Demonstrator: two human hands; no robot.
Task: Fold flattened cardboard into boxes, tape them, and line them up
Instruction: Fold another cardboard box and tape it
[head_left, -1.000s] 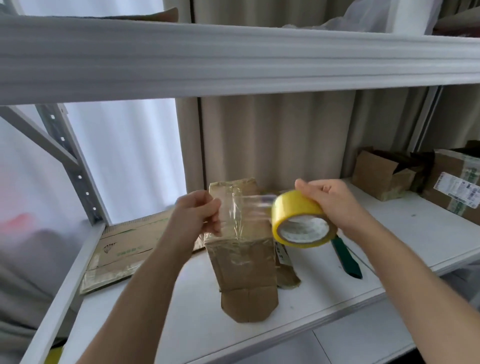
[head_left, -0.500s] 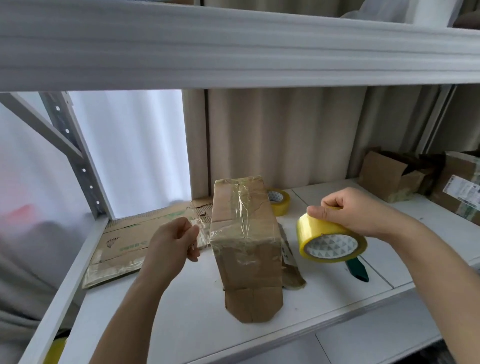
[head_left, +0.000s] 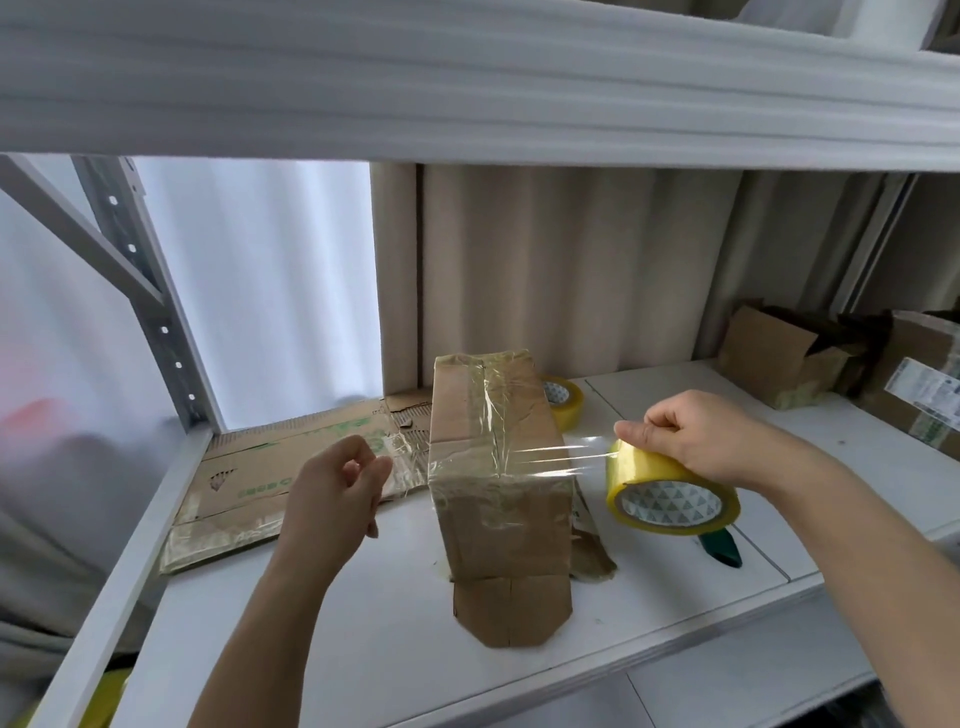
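R grip: right hand (head_left: 701, 441) clasped the yellow tape roll (head_left: 670, 493) from above, fingers curled over its top edge, roll tilted so the core opening faced the camera.
L grip: left hand (head_left: 332, 488) pinched the free end of the clear tape strip (head_left: 545, 460) at the box's left side, thumb & forefinger closed on it, other fingers loosely curled.
Strip: ran taut from the roll, across the front-top of the box, to the L fingers; shiny wrinkles visible btwn box & roll.
Box: folded cardboard box (head_left: 493, 478) stood upright mid-shelf btwn both hands, already glossy w/ tape over top & upper front; bottom flaps splayed toward the camera on the shelf.
Shelf: white shelf board (head_left: 363, 649) carried everything; upper shelf beam crossed the top of view.
Flat stock: flattened cardboard (head_left: 270, 478) w/ green print lay behind the L hand, touching the box's left rear.
Spare roll: second tape roll (head_left: 563, 402) sat just behind the box's right side.
Tool: green handle (head_left: 719, 548) poked out from under the held roll; rest hidden, can't tell what it was.
Far right: open carton (head_left: 769, 358) & labelled parcel (head_left: 919, 379) stood well apart at the shelf's back.
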